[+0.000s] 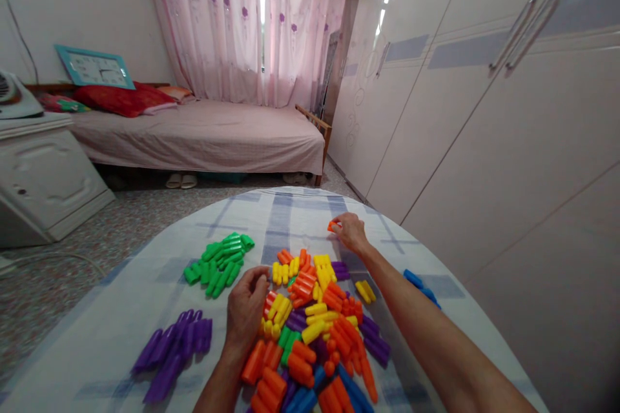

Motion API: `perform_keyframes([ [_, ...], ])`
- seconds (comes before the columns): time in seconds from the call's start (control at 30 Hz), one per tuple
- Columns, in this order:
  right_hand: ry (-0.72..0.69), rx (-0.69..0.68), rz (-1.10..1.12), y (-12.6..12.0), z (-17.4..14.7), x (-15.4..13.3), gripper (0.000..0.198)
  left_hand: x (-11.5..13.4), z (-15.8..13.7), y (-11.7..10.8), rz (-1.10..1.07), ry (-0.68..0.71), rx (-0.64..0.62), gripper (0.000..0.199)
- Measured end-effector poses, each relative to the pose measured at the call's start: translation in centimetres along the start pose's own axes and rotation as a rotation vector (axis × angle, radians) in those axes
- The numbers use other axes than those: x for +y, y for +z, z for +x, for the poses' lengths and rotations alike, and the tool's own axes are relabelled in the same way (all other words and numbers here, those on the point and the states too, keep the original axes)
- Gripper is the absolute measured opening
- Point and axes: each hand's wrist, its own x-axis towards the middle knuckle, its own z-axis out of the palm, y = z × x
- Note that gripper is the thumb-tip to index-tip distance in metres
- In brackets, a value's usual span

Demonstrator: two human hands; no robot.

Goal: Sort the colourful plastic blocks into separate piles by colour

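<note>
My right hand reaches to the far side of the round table, its fingers closed on an orange plastic piece. At the left edge of a mixed pile, my left hand rests with curled fingers beside yellow pieces; its fingertips are partly hidden, so I cannot see if it grips anything. The pile holds orange pieces, purple, blue, green and yellow ribbed plastic pieces. Left of it lie a green group and a purple group. Blue pieces lie on the right, partly behind my right forearm.
A checked cloth covers the round table. Beyond it stands a bed with red pillows and a blue-framed clock. White wardrobes line the right side; a white cabinet stands at left.
</note>
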Motion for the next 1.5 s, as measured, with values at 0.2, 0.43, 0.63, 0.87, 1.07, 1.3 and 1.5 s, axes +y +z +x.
perform_keyframes([
  [0.2,0.007,0.089,-0.018,1.0,-0.1,0.4,0.028,0.3,-0.1,0.1,0.019,0.002,0.008,0.028],
  [0.43,-0.474,-0.252,0.356,1.6,-2.0,-3.3,0.034,0.1,0.0,0.1,0.026,0.012,-0.003,0.03],
  [0.63,-0.489,-0.305,0.462,2.1,-3.6,-4.0,0.029,-0.1,0.1,0.2,0.035,0.016,-0.008,0.03],
  [0.87,-0.36,-0.172,0.575,1.2,-3.1,-2.1,0.015,-0.3,0.1,0.1,0.025,0.004,-0.017,0.031],
  [1.07,-0.04,0.284,0.306,-0.5,0.9,0.9,0.019,-0.3,0.2,0.1,0.019,0.016,-0.024,0.033],
  [1.3,0.057,0.201,0.108,0.9,1.7,2.0,0.015,-0.1,0.0,0.1,0.017,0.013,-0.02,0.031],
  [1.5,-0.136,0.102,0.134,0.5,0.6,-1.5,0.024,0.0,0.0,0.2,0.024,0.017,-0.025,0.029],
])
